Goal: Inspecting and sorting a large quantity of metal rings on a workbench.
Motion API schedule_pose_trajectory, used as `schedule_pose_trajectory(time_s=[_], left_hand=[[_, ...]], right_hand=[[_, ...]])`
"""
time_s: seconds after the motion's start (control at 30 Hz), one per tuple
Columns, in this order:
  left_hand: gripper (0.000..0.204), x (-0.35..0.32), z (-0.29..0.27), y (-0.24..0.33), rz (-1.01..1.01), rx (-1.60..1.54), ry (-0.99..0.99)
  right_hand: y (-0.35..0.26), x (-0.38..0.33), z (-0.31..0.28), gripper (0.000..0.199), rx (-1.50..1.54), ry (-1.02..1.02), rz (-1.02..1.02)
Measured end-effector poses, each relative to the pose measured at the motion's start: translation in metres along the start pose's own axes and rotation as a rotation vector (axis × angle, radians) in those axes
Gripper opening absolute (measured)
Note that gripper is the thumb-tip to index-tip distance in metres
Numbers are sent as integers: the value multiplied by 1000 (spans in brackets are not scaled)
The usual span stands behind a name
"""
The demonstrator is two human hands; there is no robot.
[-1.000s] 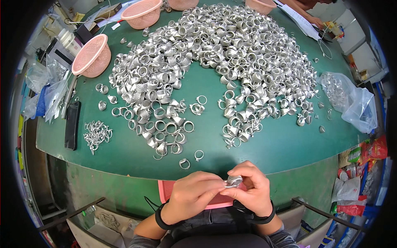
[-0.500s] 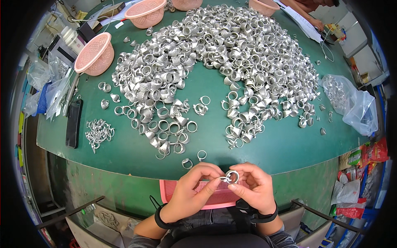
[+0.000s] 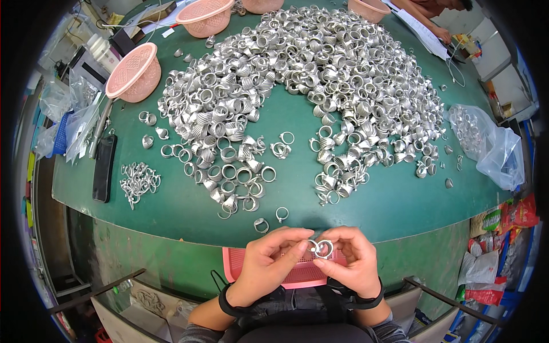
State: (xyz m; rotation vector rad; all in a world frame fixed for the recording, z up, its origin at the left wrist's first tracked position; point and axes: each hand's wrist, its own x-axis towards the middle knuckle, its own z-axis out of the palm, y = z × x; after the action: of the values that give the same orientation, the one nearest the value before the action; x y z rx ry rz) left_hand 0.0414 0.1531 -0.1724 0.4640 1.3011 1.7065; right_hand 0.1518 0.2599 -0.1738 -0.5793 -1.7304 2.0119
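Left hand (image 3: 272, 258) grip: pinched on a thin metal ring (image 3: 313, 244). Right hand (image 3: 353, 258) grip: pinched on a second metal ring (image 3: 330, 247), close beside it, over the pink basket (image 3: 230, 265). Expect both light, stiff, possibly slippery; hold by band edges.

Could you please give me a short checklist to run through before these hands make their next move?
1. Right hand has a firm pinch on the ring: ok, thumb and fingers grip it.
2. Left hand meets the smaller ring: ok, its fingertips are at it.
3. The two rings are linked, not merely touching: cannot tell, they overlap in this view.
4. Pink tray sits below the hands: ok.
5. Near edge of the green table is free of loose rings: not ok, two lie close to it.
6. Black phone is apart from the ring pile: ok.
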Motion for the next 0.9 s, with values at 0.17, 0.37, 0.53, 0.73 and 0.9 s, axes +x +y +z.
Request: schedule_pose_trajectory(time_s=[0.17,0.37,0.53,0.73,0.9], left_hand=[[17,0,-5,-5,108,165,-9],[13,0,-7,-6,157,216,-49],[14,-1,-6,-2,292,332,-34],[14,-4,-4,-5,270,286,6],[18,-1,-3,-10,274,141,-8]], right_hand=[[-4,1,-3,37,-209,-41,-17],[-4,0,-4,35,-167,-37,34],[-6,-3,-3,35,-156,-39,52],[2,-4,1,32,-162,5,-92],[5,-4,1,27,-134,14,-138]])
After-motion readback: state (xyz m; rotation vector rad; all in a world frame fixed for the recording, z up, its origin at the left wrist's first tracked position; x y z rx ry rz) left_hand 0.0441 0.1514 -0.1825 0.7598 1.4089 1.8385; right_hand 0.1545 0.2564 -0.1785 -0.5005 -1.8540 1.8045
